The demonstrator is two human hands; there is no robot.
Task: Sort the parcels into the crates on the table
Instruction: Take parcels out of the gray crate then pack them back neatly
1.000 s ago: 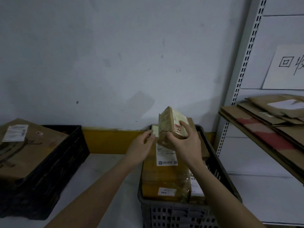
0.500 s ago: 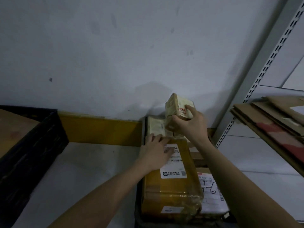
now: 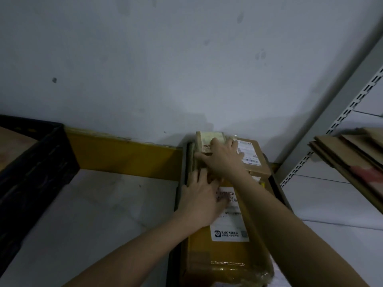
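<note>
A small taped cardboard parcel point(image 3: 205, 139) sits at the far end of the grey crate point(image 3: 278, 191), against the wall. My right hand point(image 3: 222, 159) lies over it, thumb and fingers curled round its near side. My left hand point(image 3: 202, 198) rests flat on the large yellow-brown parcel point(image 3: 223, 257) that fills the crate, partly covering its white label. A brown box with a white label point(image 3: 253, 155) lies at the crate's far right, just beside my right hand.
A black crate point(image 3: 39, 162) holding a big cardboard box stands at the left on the white table point(image 3: 93, 214). A yellow rail point(image 3: 124, 156) runs along the wall. At the right, flattened cardboard sheets point(image 3: 350, 158) lie on a metal shelf.
My right hand has lowered the small parcel from the air down onto the far end of the crate. My left hand stayed on the large parcel. The view has tilted further down.
</note>
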